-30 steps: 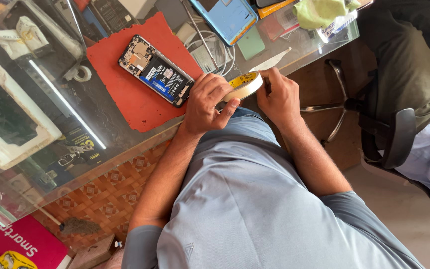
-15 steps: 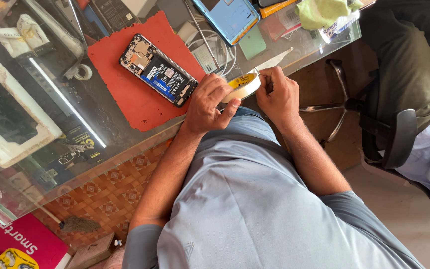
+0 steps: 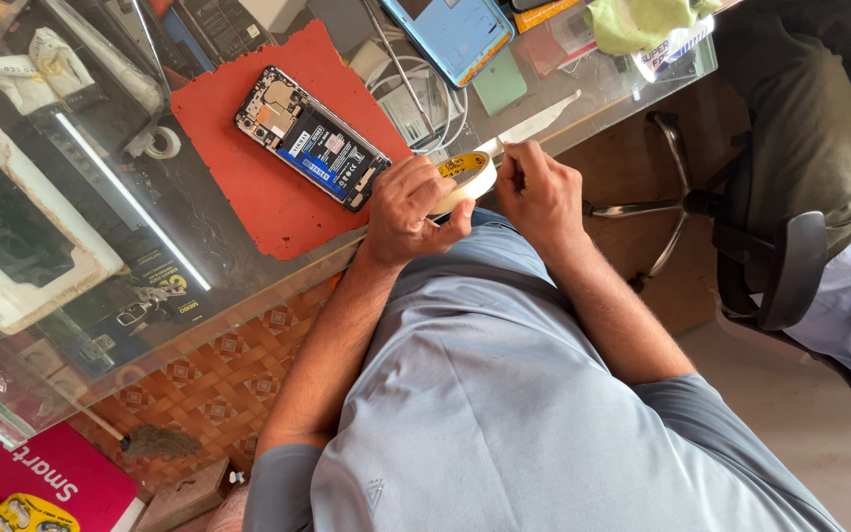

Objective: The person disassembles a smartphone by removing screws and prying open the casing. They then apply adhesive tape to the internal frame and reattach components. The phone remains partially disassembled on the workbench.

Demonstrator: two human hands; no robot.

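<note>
My left hand (image 3: 408, 205) grips a roll of pale tape (image 3: 467, 175) with a yellow core at the near edge of the glass table (image 3: 199, 296). My right hand (image 3: 542, 192) is right beside it, fingertips pinched at the roll's rim on the tape's free end. A white strip (image 3: 542, 120) lies on the glass just beyond those fingers. An opened phone (image 3: 312, 138), back cover off and circuit board showing, lies on a red mat (image 3: 268, 212) left of my left hand.
A blue phone (image 3: 455, 34), white cables (image 3: 425, 103), a green cloth (image 3: 637, 22) and a small tape ring (image 3: 162, 143) lie on the table. A white tray (image 3: 12, 256) sits at the left. A swivel chair (image 3: 770, 266) holds another person on the right.
The roll and both hands have shifted slightly left along the table edge. My right fingertips now sit at the roll's rim.
</note>
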